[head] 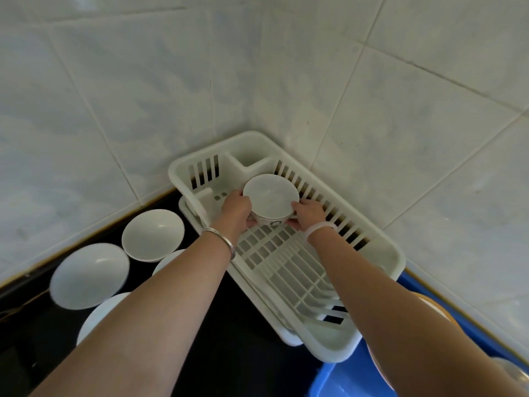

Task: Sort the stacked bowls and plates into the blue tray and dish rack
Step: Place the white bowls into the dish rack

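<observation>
A white bowl [270, 197] with a dark pattern on its outer wall is held upright over the far end of the white dish rack [380, 253]. My left hand [236, 209] grips its left side and my right hand [307, 212] grips its right side. The rack stands in the tiled corner and holds nothing else that I can see. The blue tray [340, 376] lies at the lower right, mostly hidden by my right forearm, with an orange-rimmed dish [435, 306] in it. Several white bowls and plates sit on the black counter at left, among them a bowl [153, 234] and another bowl [88, 275].
The tiled walls [143, 96] meet in a corner right behind the rack. The black counter [234, 339] runs between the loose dishes and the rack. A further white plate [97, 316] is partly hidden under my left forearm.
</observation>
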Motion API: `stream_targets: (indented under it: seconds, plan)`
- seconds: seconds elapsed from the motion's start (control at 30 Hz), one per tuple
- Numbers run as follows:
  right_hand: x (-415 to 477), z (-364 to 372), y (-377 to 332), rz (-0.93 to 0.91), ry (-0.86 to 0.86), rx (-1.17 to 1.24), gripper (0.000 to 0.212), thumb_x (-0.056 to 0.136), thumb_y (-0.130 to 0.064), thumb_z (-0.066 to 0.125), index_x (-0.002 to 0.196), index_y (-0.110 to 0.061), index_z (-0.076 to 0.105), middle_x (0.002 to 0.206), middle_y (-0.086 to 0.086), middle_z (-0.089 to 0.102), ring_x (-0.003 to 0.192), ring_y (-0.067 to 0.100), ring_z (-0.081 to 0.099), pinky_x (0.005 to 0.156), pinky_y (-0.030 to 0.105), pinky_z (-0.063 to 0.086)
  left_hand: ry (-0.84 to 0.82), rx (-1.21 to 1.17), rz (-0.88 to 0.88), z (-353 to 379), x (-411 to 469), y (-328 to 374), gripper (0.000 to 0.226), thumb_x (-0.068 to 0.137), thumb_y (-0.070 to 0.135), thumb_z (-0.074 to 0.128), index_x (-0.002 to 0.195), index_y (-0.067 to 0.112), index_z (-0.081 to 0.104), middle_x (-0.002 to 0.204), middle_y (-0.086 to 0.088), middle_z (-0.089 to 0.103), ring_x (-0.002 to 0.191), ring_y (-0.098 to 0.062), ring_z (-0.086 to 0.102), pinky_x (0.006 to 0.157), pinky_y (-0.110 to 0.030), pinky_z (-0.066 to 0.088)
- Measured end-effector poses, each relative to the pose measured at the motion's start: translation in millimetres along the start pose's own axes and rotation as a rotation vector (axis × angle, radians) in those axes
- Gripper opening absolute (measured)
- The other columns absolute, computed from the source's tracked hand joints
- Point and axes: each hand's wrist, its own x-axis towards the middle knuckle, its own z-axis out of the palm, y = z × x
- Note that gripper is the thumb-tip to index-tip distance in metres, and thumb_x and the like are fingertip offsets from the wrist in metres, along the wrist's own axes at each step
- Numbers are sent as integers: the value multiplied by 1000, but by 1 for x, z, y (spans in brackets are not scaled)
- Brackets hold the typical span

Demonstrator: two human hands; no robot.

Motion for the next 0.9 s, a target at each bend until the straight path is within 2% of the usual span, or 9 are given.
stream_targets:
  seconds: [0.23,0.37,0.43,0.5,0.57,0.63,0.77,0.83,0.9]
  plan:
    - [-7,2,7,-51,-8,21,35,97,-23,43,126,-7,54,96,3,56,83,20,58,90,45,53,-11,22,14,-3,2,-2,39,94,5,35,132,11,45,131,-19,48,112,-39,53,70,-44,52]
    - [-19,6,13,-120,10,37,39,98,-29,40,131,-11,50,111,5,55,100,23,54,94,45,50,-4,133,74,-6,4,-5,38,94,8,38,130,6,47,127,-21,53,101,-34,55,88,-51,52]
    - [-27,8,15,-148,25,-7,42,97,-33,39,134,-14,45,123,8,54,110,27,54,98,48,47,20,203,113,-6,2,-5,37,94,12,40,129,3,49,126,-22,55,102,-34,56,92,-50,50]
    - [-34,10,14,-153,37,-40,46,97,-35,39,138,-16,40,136,9,49,122,30,48,103,50,42,51,295,163,-7,-3,-4,39,93,15,41,128,2,51,124,-21,57,107,-36,56,91,-42,50]
    - [-40,11,9,-143,30,-71,48,97,-35,38,141,-16,36,141,9,44,126,30,45,106,50,39,61,377,205,-8,-11,-4,38,93,16,40,125,3,54,120,-20,60,107,-36,57,81,-34,46]
    - [-46,8,3,-138,13,-149,48,98,-34,36,141,-14,36,141,10,44,126,31,44,105,47,39,57,422,219,-11,-17,-3,37,93,17,40,123,2,56,118,-21,61,106,-37,58,77,-32,43]
    - [-68,3,-12,-182,7,-343,47,99,-31,32,140,-9,36,140,13,46,122,31,46,91,36,41,36,483,249,-19,-40,6,38,95,20,37,121,-1,56,118,-22,60,107,-36,57,79,-32,42]
    - [-83,2,-20,-220,18,-396,48,100,-31,32,142,-9,35,143,12,43,126,30,45,96,36,39,21,482,295,-25,-59,9,38,96,21,37,123,2,56,120,-19,60,107,-33,56,79,-31,43]
    - [-106,4,-28,-273,15,-406,44,99,-30,32,137,-10,42,138,11,50,121,29,49,97,37,40,21,466,349,-36,-84,8,36,97,23,37,122,7,57,115,-10,61,98,-25,55,72,-27,40]
